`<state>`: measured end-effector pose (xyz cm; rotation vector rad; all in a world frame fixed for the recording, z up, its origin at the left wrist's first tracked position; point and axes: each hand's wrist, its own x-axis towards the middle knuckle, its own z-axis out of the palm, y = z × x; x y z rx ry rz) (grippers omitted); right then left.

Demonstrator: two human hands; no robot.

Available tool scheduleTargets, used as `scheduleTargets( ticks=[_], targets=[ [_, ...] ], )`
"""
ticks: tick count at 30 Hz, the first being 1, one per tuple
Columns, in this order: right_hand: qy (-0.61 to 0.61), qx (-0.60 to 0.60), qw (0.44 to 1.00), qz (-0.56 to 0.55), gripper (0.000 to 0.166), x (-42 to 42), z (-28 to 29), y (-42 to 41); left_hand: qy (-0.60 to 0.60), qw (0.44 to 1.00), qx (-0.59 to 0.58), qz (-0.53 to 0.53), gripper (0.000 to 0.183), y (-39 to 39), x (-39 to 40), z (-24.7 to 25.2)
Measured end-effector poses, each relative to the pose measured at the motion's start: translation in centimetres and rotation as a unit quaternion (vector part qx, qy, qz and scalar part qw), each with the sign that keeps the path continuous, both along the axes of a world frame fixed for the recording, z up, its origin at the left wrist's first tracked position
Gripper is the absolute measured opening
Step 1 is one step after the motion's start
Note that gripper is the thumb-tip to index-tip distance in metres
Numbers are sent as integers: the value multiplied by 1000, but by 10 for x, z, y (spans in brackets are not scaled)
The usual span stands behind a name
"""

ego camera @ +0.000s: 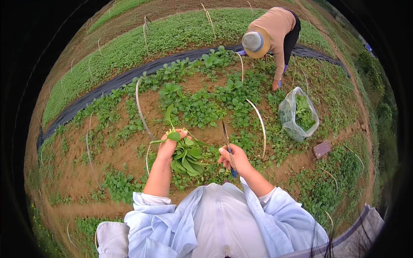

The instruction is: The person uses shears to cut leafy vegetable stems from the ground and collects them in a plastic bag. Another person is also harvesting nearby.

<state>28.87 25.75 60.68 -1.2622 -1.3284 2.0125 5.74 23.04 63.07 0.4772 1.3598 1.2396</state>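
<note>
My left hand grips a bunch of green leafy vegetables by the stems, the leaves hanging down toward my right. One longer leaf stands up above the fingers. In my right hand is a pair of scissors with dark blades pointing away from me and blue on the handles. The blades look nearly closed and stand apart from the bunch. Beneath both hands, low leafy plants grow in patches on brown soil.
Ahead to the right a person in a straw hat bends over the bed. A clear plastic bag of cut greens stands nearby, beside a brown block. Bent hoops rise from the soil. Black plastic sheeting runs across behind.
</note>
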Motion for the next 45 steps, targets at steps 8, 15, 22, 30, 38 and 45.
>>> scheduleTargets(
  ticks=[8,15,22,30,38,45],
  targets=[
    [152,170,971,-76,24,-33,37,-7,-218,976,-4,20,25,-25,6,-9],
    [113,147,978,-98,25,-42,58,-28,-269,963,-21,26,30,-45,3,-8],
    [-100,308,943,-80,25,-37,63,-55,-322,946,-43,-6,26,-57,22,-9],
    [49,116,960,-250,21,13,56,-47,-331,940,-39,-67,22,-50,56,-3],
    [-36,57,955,-288,13,152,21,-61,-362,927,-98,-12,16,0,131,-36],
    [-223,-39,854,-469,13,354,-75,-116,-311,936,-149,-66,14,72,211,-108]
  ],
)
